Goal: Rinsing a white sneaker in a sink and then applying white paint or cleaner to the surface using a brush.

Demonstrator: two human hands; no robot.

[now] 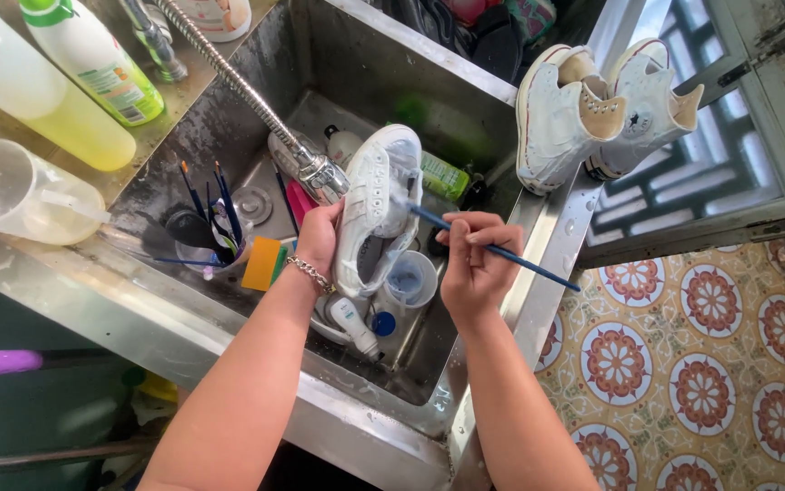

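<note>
Steel sink (356, 414), cup (409, 280), sponge (264, 263)

a home wash area: a deep stainless steel sink (465, 86) with flexible metal faucet hose (229, 77), green-capped detergent bottles (92, 59), patterned floral floor tiles (701, 364).

Sink (229, 118): stainless steel, wet, dull sheen. Hose (229, 73): ribbed metal, shiny. Shoe (376, 195): white, smooth, leather-like. Jug (20, 195): clear plastic. Floor (701, 364): glossy patterned tile.

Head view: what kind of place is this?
Likely a home wash area: a steel sink with a flexible tap, detergent bottles beside it, and white high-top shoes on its edge.
</note>
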